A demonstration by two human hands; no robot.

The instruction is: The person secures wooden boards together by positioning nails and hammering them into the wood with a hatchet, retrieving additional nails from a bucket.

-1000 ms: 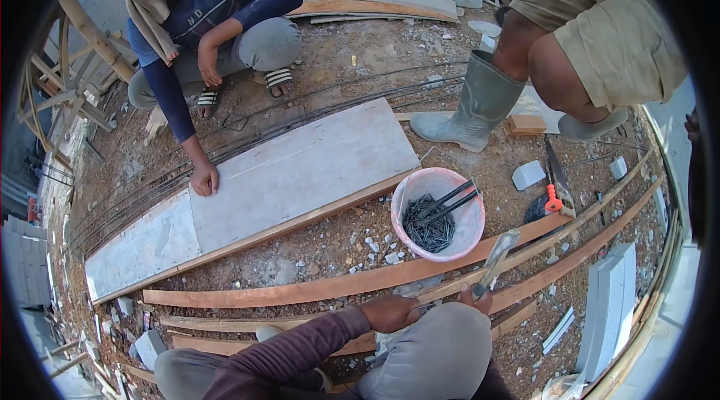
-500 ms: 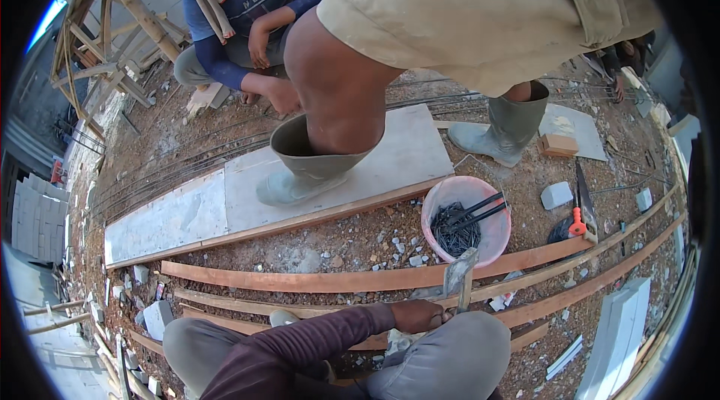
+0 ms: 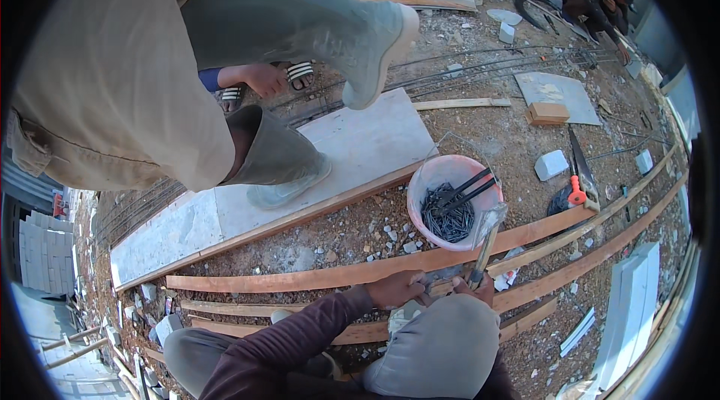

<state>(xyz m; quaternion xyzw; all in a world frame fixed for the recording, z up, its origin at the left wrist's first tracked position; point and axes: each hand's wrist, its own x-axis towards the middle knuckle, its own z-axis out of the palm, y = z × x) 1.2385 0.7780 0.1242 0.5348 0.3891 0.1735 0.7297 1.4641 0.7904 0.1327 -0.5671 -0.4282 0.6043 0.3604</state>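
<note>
Near my knee, my right hand grips the wooden handle of a hammer-like tool, its grey head raised and blurred. My left hand is beside it, fingers closed near a wooden strip; what they pinch is too small to make out. Just ahead stands a pinkish-white bucket holding dark nails and a tool with two black handles. A long reddish plank lies between my hands and the bucket.
A person in rubber boots has one boot on a pale board and the other raised. Behind, a crouching person's hand shows. A handsaw, white block and white slabs lie right. Another person bends far right.
My right hand has come into view on the tool, whose head now sits higher and farther right. My left hand has shifted left. The booted person has moved left and lifted one boot.
</note>
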